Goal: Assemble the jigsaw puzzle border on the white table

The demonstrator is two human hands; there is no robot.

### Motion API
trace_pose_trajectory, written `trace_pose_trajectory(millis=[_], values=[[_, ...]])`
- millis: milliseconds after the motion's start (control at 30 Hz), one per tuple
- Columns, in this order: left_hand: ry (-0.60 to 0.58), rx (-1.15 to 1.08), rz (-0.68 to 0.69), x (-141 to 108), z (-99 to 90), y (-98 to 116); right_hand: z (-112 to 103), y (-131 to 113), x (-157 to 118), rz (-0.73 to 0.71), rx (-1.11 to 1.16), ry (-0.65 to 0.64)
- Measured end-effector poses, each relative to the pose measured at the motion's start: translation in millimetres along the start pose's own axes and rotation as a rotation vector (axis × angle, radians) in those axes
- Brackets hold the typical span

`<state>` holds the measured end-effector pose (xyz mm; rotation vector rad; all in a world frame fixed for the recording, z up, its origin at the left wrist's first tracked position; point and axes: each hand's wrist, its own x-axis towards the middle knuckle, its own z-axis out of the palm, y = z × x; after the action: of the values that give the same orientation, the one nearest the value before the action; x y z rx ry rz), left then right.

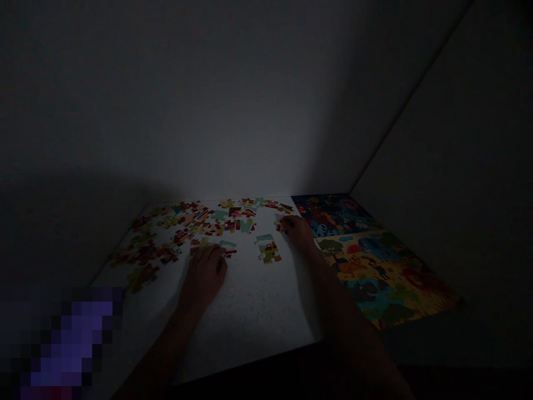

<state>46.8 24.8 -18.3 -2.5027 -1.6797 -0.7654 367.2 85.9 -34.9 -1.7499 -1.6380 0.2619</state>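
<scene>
On a white table (250, 311), my left hand (208, 269) rests over a few puzzle pieces, its fingers bent and touching them; dim light hides whether it grips one. My right hand (295, 230) is closed in a pinch on a small puzzle piece (279, 224) near the right side of the white surface. Between the hands lies a small joined block of puzzle pieces (268, 250) with green, pale blue and red parts.
Many loose puzzle pieces (144, 250) spread over the left and back of the table. On the right lie a dark blue picture (339, 214) and a yellow animal picture (383, 272). A wall (250, 111) rises behind. Something pixelated and purple (75, 339) is at lower left.
</scene>
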Motion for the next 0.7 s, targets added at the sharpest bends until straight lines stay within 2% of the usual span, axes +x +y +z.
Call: trace_pose_trajectory(millis=[200, 433, 700], values=[[0.013, -0.008, -0.001, -2, 0.9, 1, -1, -5, 1, -0.063, -0.027, -0.023], [0.031, -0.074, 0.012, -3, 5.1, -2, -9, -16, -3, -0.113, -0.134, -0.148], [0.017, -0.098, 0.057, -2, 5.8, -1, 4, -17, -3, -0.095, -0.171, -0.144]])
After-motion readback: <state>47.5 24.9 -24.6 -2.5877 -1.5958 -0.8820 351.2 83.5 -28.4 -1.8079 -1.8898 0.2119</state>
